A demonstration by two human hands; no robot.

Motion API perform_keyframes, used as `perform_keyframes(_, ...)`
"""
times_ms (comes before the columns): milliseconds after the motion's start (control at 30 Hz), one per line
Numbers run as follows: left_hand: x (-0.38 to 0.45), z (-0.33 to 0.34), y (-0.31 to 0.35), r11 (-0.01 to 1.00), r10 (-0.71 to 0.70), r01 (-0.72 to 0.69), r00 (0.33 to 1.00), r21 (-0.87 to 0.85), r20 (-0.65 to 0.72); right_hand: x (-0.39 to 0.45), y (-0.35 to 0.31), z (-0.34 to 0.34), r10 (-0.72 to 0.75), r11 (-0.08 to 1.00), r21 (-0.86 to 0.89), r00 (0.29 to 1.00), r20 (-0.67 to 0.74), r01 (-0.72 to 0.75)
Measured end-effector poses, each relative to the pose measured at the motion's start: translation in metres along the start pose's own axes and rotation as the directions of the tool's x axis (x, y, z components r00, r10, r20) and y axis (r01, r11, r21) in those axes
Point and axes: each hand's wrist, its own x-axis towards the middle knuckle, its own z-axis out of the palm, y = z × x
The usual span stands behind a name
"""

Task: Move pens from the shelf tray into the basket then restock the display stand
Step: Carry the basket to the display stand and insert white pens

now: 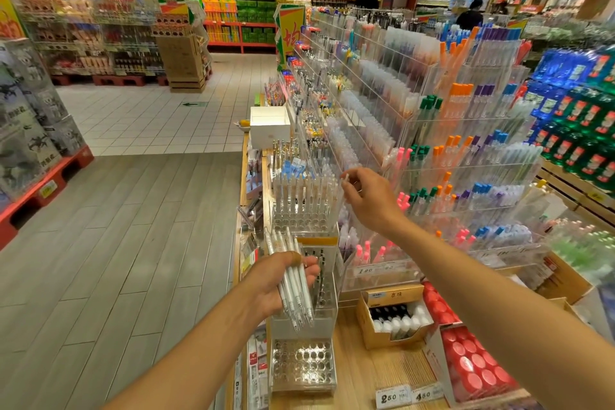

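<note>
The left hand [283, 280] grips a bundle of white pens [294, 283], fingers curled round the barrels, tips pointing down toward 5 o'clock. The right hand [364, 198] pinches a single white pen [345, 179] between thumb and fingertips, at 1 o'clock from the bundle, just beside the clear display stand [304, 206]. To seat it well, the pen probably needs holding upright over a free hole and lowering straight, without knocking the row of white pens already standing there. The pens look slim, smooth and pale with clips at the top; an empty perforated holder [301, 364] sits at 6 o'clock.
</note>
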Motion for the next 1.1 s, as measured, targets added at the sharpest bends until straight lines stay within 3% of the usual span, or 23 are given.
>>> perform_keyframes(300,-0.004,0.003,0.000,1.000,0.016,-0.014,0.998,0.028,-0.056,-0.005,0.016,0.017,0.061,0.992,0.109,0.997,0.038,-0.065)
perform_keyframes(500,-0.003,0.005,0.001,0.999,0.037,-0.036,0.998,0.035,-0.051,-0.001,0.014,0.017,0.058,0.996,0.062,0.993,0.106,-0.064)
perform_keyframes(633,-0.003,0.007,0.003,0.997,0.049,-0.047,0.998,0.059,-0.044,-0.001,0.012,0.015,0.162,0.986,0.022,0.977,0.142,-0.166)
perform_keyframes(733,-0.002,0.008,0.002,0.998,0.047,-0.045,0.998,0.043,-0.034,-0.007,0.013,0.014,0.295,0.946,0.021,0.883,0.366,-0.325)
perform_keyframes(833,-0.001,0.009,0.002,0.997,0.046,-0.045,0.999,0.057,-0.021,-0.018,0.009,0.015,0.197,0.900,0.177,0.733,0.651,-0.398)
perform_keyframes(967,-0.002,0.012,0.001,0.998,0.056,-0.056,0.998,0.029,0.003,-0.025,0.004,0.021,0.088,0.727,0.422,0.683,0.725,-0.542)
perform_keyframes(1100,-0.003,0.012,0.002,0.997,0.068,-0.066,0.996,-0.029,0.052,-0.028,0.002,0.027,0.044,0.626,0.506,0.675,0.737,-0.593)
